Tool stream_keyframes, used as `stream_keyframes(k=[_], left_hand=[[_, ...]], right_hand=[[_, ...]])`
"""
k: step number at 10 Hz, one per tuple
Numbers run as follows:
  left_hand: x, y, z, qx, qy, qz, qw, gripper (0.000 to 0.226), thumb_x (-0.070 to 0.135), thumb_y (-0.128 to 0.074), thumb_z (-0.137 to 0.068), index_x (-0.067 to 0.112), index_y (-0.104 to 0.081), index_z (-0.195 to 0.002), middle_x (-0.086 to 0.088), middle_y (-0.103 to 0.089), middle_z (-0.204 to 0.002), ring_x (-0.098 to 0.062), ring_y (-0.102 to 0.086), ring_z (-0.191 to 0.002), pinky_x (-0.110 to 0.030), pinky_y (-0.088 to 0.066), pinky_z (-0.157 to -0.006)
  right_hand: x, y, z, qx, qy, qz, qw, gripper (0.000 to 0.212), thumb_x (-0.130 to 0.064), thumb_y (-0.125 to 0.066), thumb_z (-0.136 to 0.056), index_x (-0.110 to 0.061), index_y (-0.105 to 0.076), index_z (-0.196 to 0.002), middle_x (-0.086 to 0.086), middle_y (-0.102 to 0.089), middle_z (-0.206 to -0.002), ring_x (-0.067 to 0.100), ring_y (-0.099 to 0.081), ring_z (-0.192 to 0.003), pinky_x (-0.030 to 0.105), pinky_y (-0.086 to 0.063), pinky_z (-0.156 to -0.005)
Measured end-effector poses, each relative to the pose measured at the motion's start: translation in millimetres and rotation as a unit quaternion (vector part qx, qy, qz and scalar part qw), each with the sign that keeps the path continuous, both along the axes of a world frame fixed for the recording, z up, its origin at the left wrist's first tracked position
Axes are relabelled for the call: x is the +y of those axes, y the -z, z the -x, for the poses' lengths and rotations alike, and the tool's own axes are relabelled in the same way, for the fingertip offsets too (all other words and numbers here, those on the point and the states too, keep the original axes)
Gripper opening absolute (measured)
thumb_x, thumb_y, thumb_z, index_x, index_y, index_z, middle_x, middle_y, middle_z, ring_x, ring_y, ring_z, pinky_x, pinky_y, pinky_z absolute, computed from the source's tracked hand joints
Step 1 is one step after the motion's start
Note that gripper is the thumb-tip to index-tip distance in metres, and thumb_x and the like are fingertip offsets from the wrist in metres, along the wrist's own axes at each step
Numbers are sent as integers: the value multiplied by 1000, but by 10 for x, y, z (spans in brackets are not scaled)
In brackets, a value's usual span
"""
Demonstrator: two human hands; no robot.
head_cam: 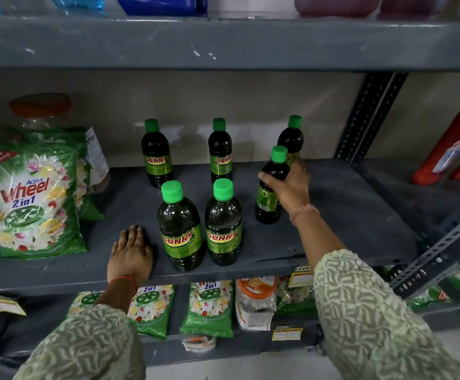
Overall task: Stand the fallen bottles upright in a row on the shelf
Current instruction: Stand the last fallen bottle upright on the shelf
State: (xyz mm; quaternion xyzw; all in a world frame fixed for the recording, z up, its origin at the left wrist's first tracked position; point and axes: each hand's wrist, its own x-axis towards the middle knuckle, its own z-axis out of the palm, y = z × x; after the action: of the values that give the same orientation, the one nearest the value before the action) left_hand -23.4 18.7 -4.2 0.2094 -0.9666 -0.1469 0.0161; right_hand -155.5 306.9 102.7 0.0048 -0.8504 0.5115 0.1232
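- Right hand (289, 187) gripped an upright bottle (271, 187) on the shelf (346, 215), right of two front bottles (201, 223).
- Left hand (131, 250) lay flat, holding nothing (palm down).
- Judged: placement step; next, release, aligning it leftward.

The right hand (289, 187) covers the label of the dark green-capped plastic bottle (271, 185). Blue and pink plastic containers (157, 4) are cut by the top edge.
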Motion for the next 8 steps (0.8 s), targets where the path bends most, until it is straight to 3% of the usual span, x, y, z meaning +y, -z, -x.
stream_keyframes(k=[1, 2, 3, 4, 5, 6, 7, 8], left_hand=[[-1, -1, -6, 1, 1, 1, 1000, 55, 24, -27, -96, 9, -10, -146, -9, -9, -159, -26, -6, -147, -39, -9, -121], [-8, 10, -7, 2, 1, 3, 1000, 55, 25, -27, -96, 10, -10, -146, -9, -9, -159, -26, -6, -147, -39, -9, -121], [4, 12, -10, 1, 2, 4, 1000, 55, 26, -26, -96, 10, -9, -146, -9, -9, -159, -26, -6, -147, -39, -9, -121], [-6, 14, -15, 2, 4, 3, 1000, 56, 27, -26, -96, 10, -9, -146, -9, -8, -159, -26, -6, -147, -39, -9, -121], [-15, 19, -15, 1, 4, 2, 1000, 56, 28, -26, -96, 10, -9, -146, -9, -8, -159, -25, -5, -147, -39, -9, -121], [-5, 21, -9, 2, 4, 1, 1000, 56, 29, -25, -96, 10, -9, -146, -9, -8, -159, -26, -5, -147, -39, -9, -121], [13, 20, -42, -2, 10, -2, 1000, 56, 28, -26, -96, 10, -9, -146, -9, -8, -159, -26, -5, -147, -39, -9, -121], [20, 10, -28, 1, 9, -1, 1000, 56, 27, -26, -96, 9, -10, -146, -10, -8, -159, -26, -6, -147, -40, -9, -121]], right_hand=[[5, -111, 56, 23, 20, -57, 998, 90, -51, -80, -53, -7, -43, -122, 19, -45, -131, 36, -39, -123, 47, -36, -105], [105, -220, 105, 20, -35, -32, 999, 54, -28, -85, -55, -5, -60, -97, 12, -65, -102, 26, -61, -95, 33, -50, -82], [230, -342, 210, -86, -132, -47, 986, 49, -6, -80, -61, -4, -62, -106, 13, -65, -109, 26, -61, -102, 35, -47, -95], [214, -456, 261, -125, -172, -136, 968, 89, -34, -85, -51, -8, -48, -127, 15, -52, -133, 32, -48, -123, 45, -38, -108], [129, -411, 199, -107, -113, -188, 970, 102, -57, -82, -44, -10, -43, -125, 13, -48, -132, 32, -47, -120, 43, -41, -104], [141, -345, 145, -85, -123, -120, 982, 71, -35, -87, -51, -8, -57, -109, 9, -64, -111, 23, -59, -103, 29, -45, -87], [220, -364, 108, -66, -124, -110, 984, 49, -20, -86, -56, -7, -67, -99, 10, -69, -100, 21, -63, -95, 25, -43, -80], [243, -381, 154, -59, -126, -128, 982, 41, -15, -84, -59, -6, -68, -96, 12, -70, -100, 22, -63, -93, 24, -43, -80]])
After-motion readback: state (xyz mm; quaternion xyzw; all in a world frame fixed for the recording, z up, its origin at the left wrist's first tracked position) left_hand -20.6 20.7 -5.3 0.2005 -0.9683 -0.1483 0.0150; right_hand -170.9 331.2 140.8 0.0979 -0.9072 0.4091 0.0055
